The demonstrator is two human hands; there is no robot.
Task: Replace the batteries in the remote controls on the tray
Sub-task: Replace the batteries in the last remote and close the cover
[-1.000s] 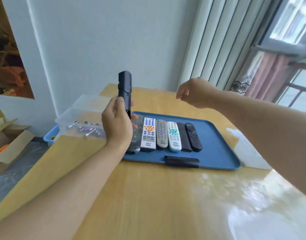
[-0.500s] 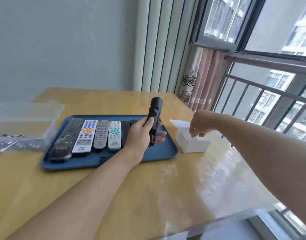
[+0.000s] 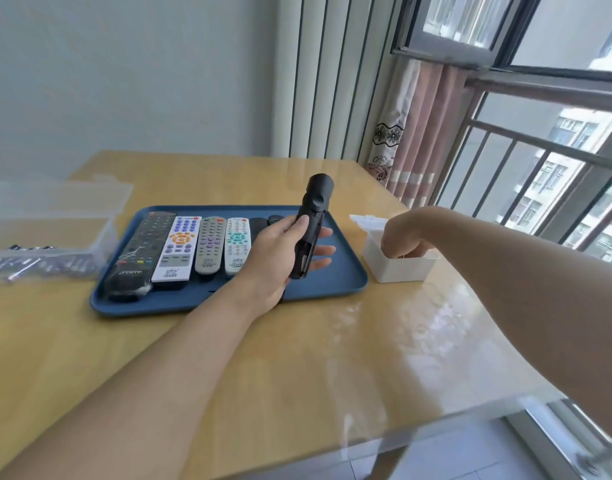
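Note:
My left hand (image 3: 275,259) grips a black remote (image 3: 313,216) and holds it upright over the right part of the blue tray (image 3: 346,287); its back compartment looks uncovered. Several remotes lie side by side on the tray: a large black one (image 3: 141,251), a white one (image 3: 178,247), a grey one (image 3: 211,245) and a white-and-teal one (image 3: 237,244). Two dark ones (image 3: 259,223) are partly hidden behind my hand. My right hand (image 3: 399,237) reaches down into a small white box (image 3: 398,271) just right of the tray; its fingertips are hidden inside.
A clear plastic container (image 3: 55,216) stands left of the tray with loose batteries (image 3: 27,263) in front of it. The glossy wooden table (image 3: 297,358) ends at the right near a window with a railing (image 3: 526,174) and a curtain (image 3: 415,133).
The view has swung to the right. My right hand went from above the tray to the white box and dipped into it. My left hand still holds the black remote up.

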